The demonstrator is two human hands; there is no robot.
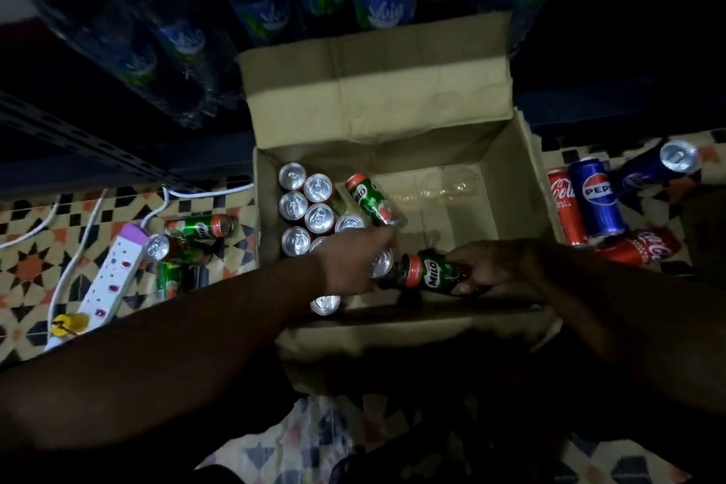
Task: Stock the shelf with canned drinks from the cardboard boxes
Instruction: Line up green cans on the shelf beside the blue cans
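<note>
An open brown cardboard box (451, 122) is set on the patterned tiled floor (31, 259), its far flap raised against the dark metal shelf (78, 145). A cluster of upright silver-topped cans (306, 204) is packed in the box's left part, and a green Milo can (373, 200) is seen leaning tilted beside them. A second green Milo can (430, 273) is held on its side by the right hand (491, 267), fingers curled round it, over the box's near edge. The left hand (353, 259) is reached into the box among the upright cans; whether anything is gripped cannot be told. More green cans (196, 228) and a white power strip (110, 279) are lying left of the box; red Coca-Cola cans (563, 208) and blue Pepsi cans (597, 194) are lying right of it.
</note>
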